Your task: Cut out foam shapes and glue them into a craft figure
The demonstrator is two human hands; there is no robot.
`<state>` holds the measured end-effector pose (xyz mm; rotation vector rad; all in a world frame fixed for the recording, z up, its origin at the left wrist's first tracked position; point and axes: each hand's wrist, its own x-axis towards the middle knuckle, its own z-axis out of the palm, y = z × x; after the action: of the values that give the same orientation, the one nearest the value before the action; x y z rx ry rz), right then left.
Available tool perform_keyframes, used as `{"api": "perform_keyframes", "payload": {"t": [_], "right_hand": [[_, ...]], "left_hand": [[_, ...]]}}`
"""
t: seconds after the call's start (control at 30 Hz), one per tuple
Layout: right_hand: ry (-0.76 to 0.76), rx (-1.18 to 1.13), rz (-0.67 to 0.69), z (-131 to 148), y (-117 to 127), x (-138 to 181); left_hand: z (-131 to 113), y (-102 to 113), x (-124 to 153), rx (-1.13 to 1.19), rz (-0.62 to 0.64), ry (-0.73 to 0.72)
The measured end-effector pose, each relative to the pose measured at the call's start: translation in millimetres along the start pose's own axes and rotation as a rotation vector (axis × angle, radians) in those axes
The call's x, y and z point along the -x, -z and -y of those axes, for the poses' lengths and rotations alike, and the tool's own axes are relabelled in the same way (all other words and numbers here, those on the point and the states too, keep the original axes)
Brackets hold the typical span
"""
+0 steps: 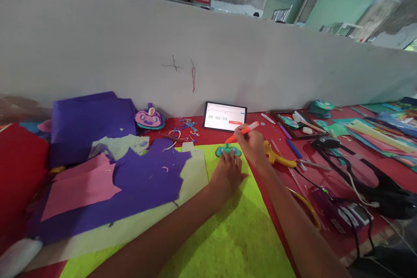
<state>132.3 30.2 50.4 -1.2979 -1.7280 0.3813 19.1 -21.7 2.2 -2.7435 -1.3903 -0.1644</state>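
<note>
- The red counter (329,173) is carrying everything, crowded with felt and tools along a grey partition.
- The lime sheet (234,234) is lying nearest the person and serving as the work surface; purple felt (146,182) is overlapping its left edge.
- A tablet (224,117) is leaning against the partition, showing 00:00:09.
- The left hand (228,173) is lying flat, fingers unclenched and gripping nothing, pressing on the piece's near edge.
- The right hand (252,145) is pinching the orange pen (244,131), fingers closed around its barrel, tip pointing down-left.
- The teal felt piece (228,151) is sitting at the far end of the lime sheet, just beyond the left fingertips, with the pen tip meeting its top.
- Judging from this, marking well is depending on steady downward pressure so the piece is not sliding, and on keeping the left fingers out of the pen's path.
- A yellow glue gun (276,156) is lying just right of the right wrist, close enough to be bumped.
</note>
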Motion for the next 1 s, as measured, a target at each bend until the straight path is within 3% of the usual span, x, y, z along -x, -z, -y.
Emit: {"api": "perform_keyframes", "payload": {"t": [0.07, 0.2, 0.33, 0.4, 0.43, 0.7, 1.0], "right_hand": [[-0.022, -0.031, -0.17, 6, 9, 5], [-0.014, -0.016, -0.276, 0, 12, 20], [-0.091, -0.021, -0.349, -13, 6, 28], [-0.094, -0.002, -0.315, -16, 4, 28], [-0.088, 0.007, -0.279, -17, 3, 28], [-0.001, 0.011, 0.092, -22, -6, 29], [0.069, 0.043, 0.265, -19, -12, 30]], "left_hand": [[10, 6, -2, 0.058, -0.008, -0.036], [44, 13, -9, 0.142, -0.026, -0.098], [80, 1, -14, 0.31, -0.052, -0.11], [93, -9, -16, 0.635, -0.084, -0.11], [98, -14, -17, 0.69, -0.085, -0.117], [109, -23, -22, 1.008, -0.058, -0.086], [110, -28, -20, 1.247, -0.025, -0.045]]}}
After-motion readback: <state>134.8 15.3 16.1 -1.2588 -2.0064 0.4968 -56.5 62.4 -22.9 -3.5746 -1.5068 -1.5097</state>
